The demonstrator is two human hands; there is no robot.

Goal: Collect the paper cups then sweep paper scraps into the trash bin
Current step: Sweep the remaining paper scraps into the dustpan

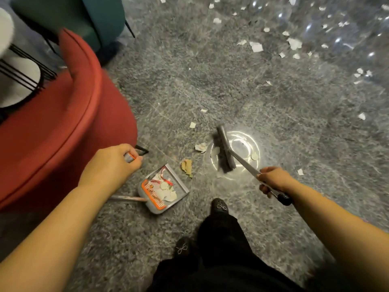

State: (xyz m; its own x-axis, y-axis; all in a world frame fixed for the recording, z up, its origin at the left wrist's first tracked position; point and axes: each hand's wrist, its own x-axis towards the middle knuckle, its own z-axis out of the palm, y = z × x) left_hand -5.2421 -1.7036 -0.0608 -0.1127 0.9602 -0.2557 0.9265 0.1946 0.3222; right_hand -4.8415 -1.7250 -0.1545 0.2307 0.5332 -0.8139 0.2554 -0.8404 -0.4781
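Fingers [134,160] of left hand [111,163] curled round one dustpan [163,189] handle, right hand [272,179] round one broom [225,152] (scraps [255,47] uncountable).

A grey dustpan [166,191] with an orange comb edge lies on the floor holding white paper scraps [168,193]. A grey broom [225,153] stands tilted just beside it, bristles down. More scraps [256,47] lie scattered well apart across the floor.

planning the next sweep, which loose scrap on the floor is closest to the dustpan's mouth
The tan crumpled scrap, just off the dustpan lip; the white scraps lie farther out.
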